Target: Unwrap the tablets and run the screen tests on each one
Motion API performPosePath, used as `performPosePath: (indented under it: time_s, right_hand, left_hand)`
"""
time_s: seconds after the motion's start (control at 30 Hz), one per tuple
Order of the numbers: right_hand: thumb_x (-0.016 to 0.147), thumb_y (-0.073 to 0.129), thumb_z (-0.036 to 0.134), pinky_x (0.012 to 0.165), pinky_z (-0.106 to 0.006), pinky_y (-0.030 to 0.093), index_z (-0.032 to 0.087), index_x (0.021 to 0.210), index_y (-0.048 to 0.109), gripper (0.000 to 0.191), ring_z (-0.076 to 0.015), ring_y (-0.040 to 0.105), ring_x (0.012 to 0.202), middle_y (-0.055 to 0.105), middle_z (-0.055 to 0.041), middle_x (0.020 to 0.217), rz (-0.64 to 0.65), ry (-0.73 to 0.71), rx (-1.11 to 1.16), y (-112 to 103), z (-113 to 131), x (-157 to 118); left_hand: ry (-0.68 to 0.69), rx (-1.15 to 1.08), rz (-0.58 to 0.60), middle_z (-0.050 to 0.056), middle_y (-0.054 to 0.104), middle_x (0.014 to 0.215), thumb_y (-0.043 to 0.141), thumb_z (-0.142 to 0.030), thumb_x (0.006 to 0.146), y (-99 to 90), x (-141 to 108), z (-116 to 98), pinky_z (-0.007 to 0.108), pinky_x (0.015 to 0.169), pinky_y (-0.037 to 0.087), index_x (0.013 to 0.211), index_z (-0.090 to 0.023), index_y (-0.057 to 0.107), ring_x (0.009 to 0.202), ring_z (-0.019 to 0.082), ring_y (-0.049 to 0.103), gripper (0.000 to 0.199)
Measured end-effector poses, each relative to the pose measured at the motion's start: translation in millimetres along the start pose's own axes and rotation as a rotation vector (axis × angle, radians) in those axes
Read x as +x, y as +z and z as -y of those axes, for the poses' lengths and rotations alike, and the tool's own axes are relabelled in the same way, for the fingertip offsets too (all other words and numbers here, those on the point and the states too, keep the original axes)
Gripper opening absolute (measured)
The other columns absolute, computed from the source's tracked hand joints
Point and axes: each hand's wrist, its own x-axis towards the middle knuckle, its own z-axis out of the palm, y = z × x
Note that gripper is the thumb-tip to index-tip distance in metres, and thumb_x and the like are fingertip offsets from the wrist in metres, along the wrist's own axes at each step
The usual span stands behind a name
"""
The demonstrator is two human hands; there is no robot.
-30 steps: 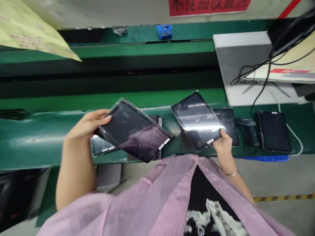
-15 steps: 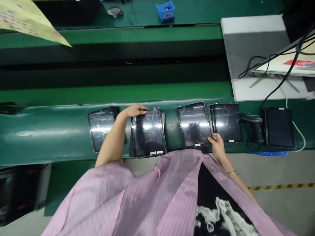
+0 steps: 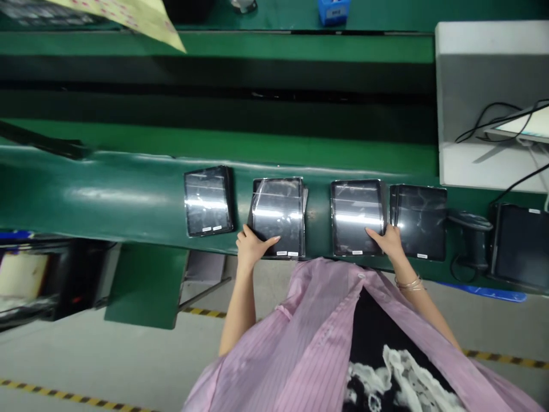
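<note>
Dark, glossy tablets with small white labels lie in stacks along the green bench. My left hand (image 3: 252,246) is at the near left corner of the middle-left tablet stack (image 3: 278,214), its thumb on the top screen and its fingers along the left side. My right hand (image 3: 390,241) grips the near right edge of the middle-right tablet stack (image 3: 357,209), thumb on top and fingers in the gap beside it. Right of that hand sits another tablet stack (image 3: 422,220). Farther left lies one more tablet stack (image 3: 208,197), untouched.
A black handheld scanner (image 3: 472,240) stands at the right, beside a dark tablet stack (image 3: 521,246). Behind them are a white platform (image 3: 489,169) and loose black cables (image 3: 480,129). A blue bin (image 3: 333,11) sits on the far shelf. Yellow paper (image 3: 141,17) hangs at upper left.
My left hand has moved from the far edge of its tablet stack to the near left corner. The middle-right tablets now sit straighter, with my right hand still at them. The view has shifted left.
</note>
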Motion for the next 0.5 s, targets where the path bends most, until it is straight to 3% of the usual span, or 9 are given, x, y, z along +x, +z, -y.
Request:
performPosePath:
  time_s: [0.17,0.3,0.4,0.5]
  right_hand:
    - [0.063,0.067,0.058,0.084,-0.046,0.045,0.010,0.098,0.059,0.059,-0.0325,0.053,0.095,0.057,-0.0175,0.095,0.003,0.004,0.014,-5,1,7]
    - [0.060,0.073,0.051,0.086,-0.043,0.045,0.011,0.095,0.061,0.053,-0.0312,0.055,0.096,0.061,-0.0162,0.094,-0.009,0.012,0.079,-3,-2,12]
    - [0.060,0.074,0.051,0.085,-0.040,0.046,0.012,0.097,0.062,0.055,-0.0281,0.057,0.095,0.063,-0.0147,0.096,-0.017,0.024,0.152,1,-7,16]
    - [0.059,0.075,0.050,0.083,-0.037,0.048,0.011,0.103,0.061,0.060,-0.0255,0.059,0.092,0.065,-0.0135,0.099,0.006,0.022,0.230,1,-9,17]
  left_hand:
    - [-0.075,-0.024,0.069,0.034,0.047,0.128,0.075,-0.062,0.059,-20.7,13,-2,0.053,0.094,0.044,0.140,0.000,0.030,0.121,0.047,0.048,0.111]
    - [-0.075,-0.154,0.157,0.029,0.062,0.108,0.078,-0.064,0.051,-25.9,31,16,0.045,0.086,0.050,0.115,-0.001,0.053,0.107,0.042,0.060,0.094]
    - [-0.072,-0.465,0.185,0.017,0.070,0.093,0.083,-0.056,0.043,-23.7,32,21,0.041,0.079,0.054,0.096,-0.009,0.061,0.094,0.035,0.066,0.074]
    - [-0.149,-0.927,0.338,0.010,0.072,0.088,0.085,-0.040,0.043,-26.8,20,19,0.034,0.073,0.057,0.089,-0.014,0.064,0.083,0.027,0.069,0.057]
